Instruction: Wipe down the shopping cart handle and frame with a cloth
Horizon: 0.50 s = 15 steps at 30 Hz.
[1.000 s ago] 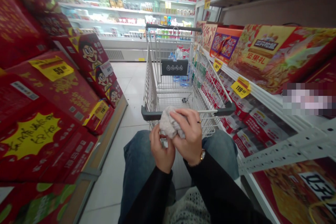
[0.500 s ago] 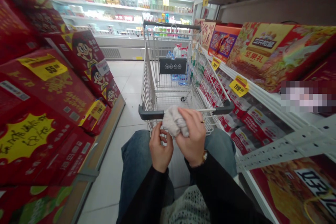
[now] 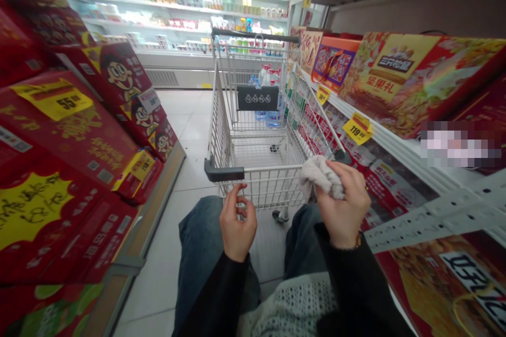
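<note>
THINGS, right hand: the right hand [image 3: 342, 202] grips a bunched grey cloth [image 3: 318, 176] just behind the right end of the shopping cart's [image 3: 233, 142] push bar [image 3: 272, 169]; its fingers [image 3: 343, 171] curl shut over the top of the cloth, and part of the cloth sticks out past them toward the cart.
THINGS, left hand: the left hand [image 3: 237, 224] is just behind the left end of the push bar, holding nothing; its fingers [image 3: 239, 192] are loosely curled, with a narrow gap between them and the thumb (whether they touch the cart's wire rail, I cannot tell).
STEP IN HAND: the right hand holds the cloth on its own above the cart's near end, while the left hand is apart from the cloth.
CLOTH POSITION: the cloth is at the cart's near right corner, in the right hand, and is not lying in the basket.
REST, right of the cart: a shelf [image 3: 411, 152] carries boxed nut gift sets [image 3: 395, 81], with a yellow price tag [image 3: 358, 129] reading 119 on its edge.
REST, left of the cart: a stack of red gift boxes [image 3: 67, 131] with a yellow price sign [image 3: 53, 100].
REST, beyond the cart: a refrigerated display case [image 3: 177, 21] stands across the tiled floor [image 3: 185, 116].
REST, inside the cart: bottled water [image 3: 271, 116] stands at the far end.
</note>
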{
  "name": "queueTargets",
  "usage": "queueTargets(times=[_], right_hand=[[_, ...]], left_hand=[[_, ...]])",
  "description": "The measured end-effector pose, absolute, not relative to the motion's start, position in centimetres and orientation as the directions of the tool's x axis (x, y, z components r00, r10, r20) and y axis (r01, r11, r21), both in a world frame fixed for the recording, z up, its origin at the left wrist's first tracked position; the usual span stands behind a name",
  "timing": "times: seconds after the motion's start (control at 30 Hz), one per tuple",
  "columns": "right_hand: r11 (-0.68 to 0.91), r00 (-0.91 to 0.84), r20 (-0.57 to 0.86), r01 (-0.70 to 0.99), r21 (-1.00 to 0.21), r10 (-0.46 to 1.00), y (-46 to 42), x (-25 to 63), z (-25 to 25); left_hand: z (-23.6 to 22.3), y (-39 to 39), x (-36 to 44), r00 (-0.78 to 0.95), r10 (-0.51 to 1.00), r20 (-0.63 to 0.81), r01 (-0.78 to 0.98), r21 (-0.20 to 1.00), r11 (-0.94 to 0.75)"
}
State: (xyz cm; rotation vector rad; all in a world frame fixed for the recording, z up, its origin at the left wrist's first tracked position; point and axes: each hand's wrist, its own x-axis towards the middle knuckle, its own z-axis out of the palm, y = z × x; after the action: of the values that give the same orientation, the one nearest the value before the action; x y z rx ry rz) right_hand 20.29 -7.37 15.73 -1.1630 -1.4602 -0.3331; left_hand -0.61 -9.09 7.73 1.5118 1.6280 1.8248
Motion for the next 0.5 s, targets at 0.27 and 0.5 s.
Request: queueTargets(times=[0.27,0.5], right_hand=[[0.681,-0.035,0.836,0.599,-0.421,0.547,-7.8,10.8,16.4],[0.600,0.034,0.855,0.698,-0.391,0.518,-7.4,16.5,16.2]], left_hand=[[7.6,-9.0,-1.2,-0.395,0.778,0.489,0.435,0.845,-0.311],[7.7,-9.0,-1.1,-0.368,0.781,0.505,0.471,0.825,-0.312]])
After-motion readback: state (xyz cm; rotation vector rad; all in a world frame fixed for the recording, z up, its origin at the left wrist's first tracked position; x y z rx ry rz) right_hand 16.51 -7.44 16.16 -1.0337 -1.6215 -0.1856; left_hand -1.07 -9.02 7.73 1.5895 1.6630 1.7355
